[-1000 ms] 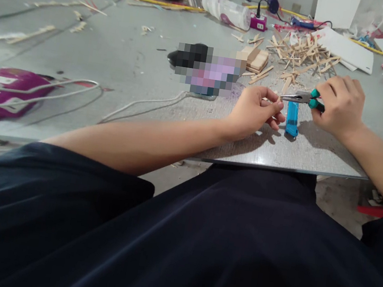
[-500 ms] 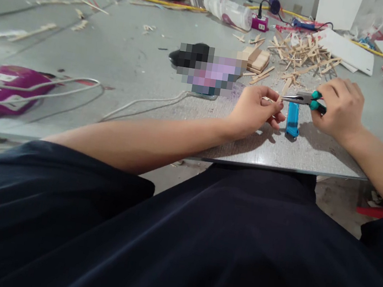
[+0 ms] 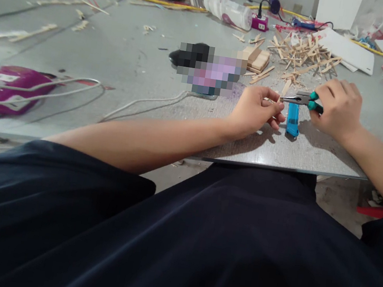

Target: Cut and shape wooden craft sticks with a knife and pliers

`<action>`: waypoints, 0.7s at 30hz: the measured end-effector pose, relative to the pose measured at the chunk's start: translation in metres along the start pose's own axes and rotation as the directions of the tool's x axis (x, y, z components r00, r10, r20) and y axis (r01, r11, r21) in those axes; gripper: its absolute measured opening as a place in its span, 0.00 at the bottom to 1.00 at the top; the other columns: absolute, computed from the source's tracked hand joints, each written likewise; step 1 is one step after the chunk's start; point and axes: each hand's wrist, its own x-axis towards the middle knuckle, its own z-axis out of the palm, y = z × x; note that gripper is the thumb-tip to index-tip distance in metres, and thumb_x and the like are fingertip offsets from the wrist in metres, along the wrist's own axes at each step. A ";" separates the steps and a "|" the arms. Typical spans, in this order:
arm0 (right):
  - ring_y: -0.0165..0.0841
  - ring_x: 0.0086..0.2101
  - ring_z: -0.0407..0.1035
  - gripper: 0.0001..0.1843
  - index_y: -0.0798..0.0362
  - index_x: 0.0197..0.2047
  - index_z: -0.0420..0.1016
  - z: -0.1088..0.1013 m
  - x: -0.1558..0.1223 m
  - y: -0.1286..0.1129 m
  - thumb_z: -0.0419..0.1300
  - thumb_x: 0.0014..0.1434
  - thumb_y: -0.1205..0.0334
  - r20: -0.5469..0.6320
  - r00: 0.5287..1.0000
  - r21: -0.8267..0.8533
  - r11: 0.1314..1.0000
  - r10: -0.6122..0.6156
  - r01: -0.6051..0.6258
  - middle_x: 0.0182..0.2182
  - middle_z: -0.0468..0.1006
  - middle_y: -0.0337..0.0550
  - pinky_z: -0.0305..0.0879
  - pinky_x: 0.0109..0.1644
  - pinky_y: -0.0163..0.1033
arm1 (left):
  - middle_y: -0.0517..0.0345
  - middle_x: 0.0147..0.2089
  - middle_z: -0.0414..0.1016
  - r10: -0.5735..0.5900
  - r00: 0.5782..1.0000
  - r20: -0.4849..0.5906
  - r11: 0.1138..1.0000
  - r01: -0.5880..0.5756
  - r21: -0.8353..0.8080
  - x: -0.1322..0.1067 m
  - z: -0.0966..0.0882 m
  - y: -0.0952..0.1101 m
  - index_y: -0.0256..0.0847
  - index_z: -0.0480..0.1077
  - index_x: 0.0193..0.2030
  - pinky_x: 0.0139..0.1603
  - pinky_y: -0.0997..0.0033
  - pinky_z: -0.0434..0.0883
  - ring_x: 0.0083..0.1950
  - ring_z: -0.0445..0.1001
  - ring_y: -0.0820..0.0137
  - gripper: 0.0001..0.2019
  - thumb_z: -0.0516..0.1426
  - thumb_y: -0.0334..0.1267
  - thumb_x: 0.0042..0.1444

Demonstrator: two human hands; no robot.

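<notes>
My left hand (image 3: 257, 111) pinches a thin wooden craft stick (image 3: 285, 87) between thumb and fingers, its upper end slanting away from me. My right hand (image 3: 339, 107) is wrapped round the green-and-black handles of needle-nose pliers (image 3: 302, 98). The tips of the pliers' jaws meet the stick just above my left thumb; whether they grip it firmly I cannot tell. Just below the pliers, a blue utility knife (image 3: 293, 120) lies on the table, between my two hands.
A heap of broken craft sticks (image 3: 304, 52) lies behind my hands, with stacked wooden pieces (image 3: 258, 59) to its left. Further left are a black mouse (image 3: 199, 54), a pixelated object (image 3: 216, 76) with a white cable, and a purple packet (image 3: 20, 84). A plastic bottle (image 3: 230, 13) lies at the back.
My right hand and the pliers have shifted slightly to the left, the jaws' tips now reaching further across the stick. My left hand has barely moved.
</notes>
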 end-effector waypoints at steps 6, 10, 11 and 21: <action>0.62 0.62 0.75 0.19 0.52 0.62 0.80 -0.003 0.004 -0.003 0.59 0.74 0.55 0.125 0.992 -0.042 0.999 0.029 -0.024 0.60 0.82 0.62 0.69 0.65 0.68 | 0.59 0.30 0.86 -0.013 1.000 -0.010 1.000 0.013 -0.008 -0.001 0.000 0.000 0.42 0.72 0.44 0.28 0.73 0.78 0.23 0.80 0.74 0.09 0.66 0.28 0.74; 0.60 0.59 0.76 0.22 0.58 0.61 0.80 0.004 0.007 -0.001 0.61 0.69 0.55 0.142 0.989 -0.116 0.993 0.031 -0.014 0.58 0.82 0.63 0.71 0.63 0.66 | 0.59 0.30 0.86 -0.034 0.999 0.005 0.999 0.034 -0.008 0.000 0.000 -0.001 0.41 0.73 0.46 0.29 0.72 0.80 0.23 0.80 0.74 0.07 0.66 0.29 0.73; 0.60 0.58 0.77 0.22 0.57 0.60 0.80 0.006 0.008 0.001 0.61 0.69 0.55 0.127 0.992 -0.116 0.993 0.022 -0.007 0.57 0.83 0.62 0.71 0.62 0.65 | 0.59 0.30 0.86 -0.044 0.999 0.011 0.999 0.044 -0.006 -0.001 0.000 0.000 0.41 0.74 0.47 0.30 0.72 0.80 0.24 0.80 0.74 0.06 0.66 0.29 0.73; 0.62 0.58 0.76 0.25 0.46 0.62 0.83 -0.010 0.007 0.030 0.57 0.72 0.43 -0.095 0.991 0.026 0.995 0.098 -0.095 0.58 0.82 0.59 0.71 0.61 0.70 | 0.60 0.31 0.86 -0.025 1.000 -0.014 1.000 0.025 0.019 -0.002 -0.001 0.000 0.44 0.72 0.44 0.35 0.69 0.82 0.29 0.85 0.70 0.11 0.70 0.33 0.74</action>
